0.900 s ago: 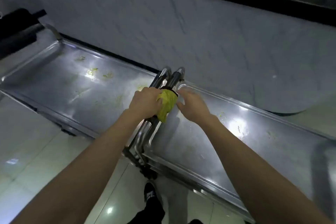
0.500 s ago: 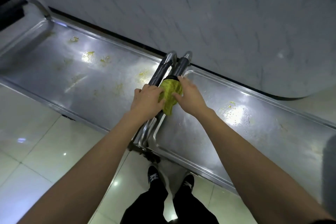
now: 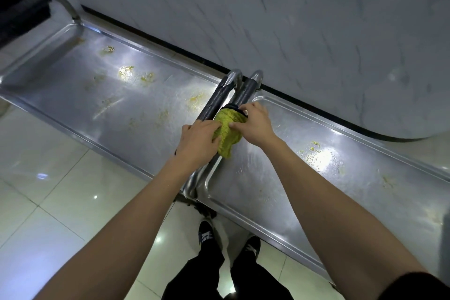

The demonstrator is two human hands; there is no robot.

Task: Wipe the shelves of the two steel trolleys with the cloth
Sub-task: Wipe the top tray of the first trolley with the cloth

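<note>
Two steel trolleys stand end to end along a marble wall, their black-padded handles [image 3: 220, 97] side by side in the middle. The left trolley's top shelf [image 3: 73, 95] carries several yellowish smears. Smaller yellow specks lie on the right trolley's top shelf [image 3: 280, 178]. A yellow-green cloth [image 3: 227, 129] is draped over the right trolley's handle. My left hand [image 3: 197, 146] grips the cloth's lower left part over the handles. The cloth's right side is held by my right hand [image 3: 255, 125], fingers curled on it.
A grey marble wall [image 3: 292, 31] runs right behind both trolleys. A black padded handle [image 3: 22, 14] stands at the far left end. Glossy floor tiles [image 3: 60, 202] lie in front, with my two black shoes [image 3: 207, 236] close to the right trolley's near edge.
Both hands have closed on the cloth over the handle; earlier my right hand hovered beside it. The camera has tilted down and the shoes have come into view.
</note>
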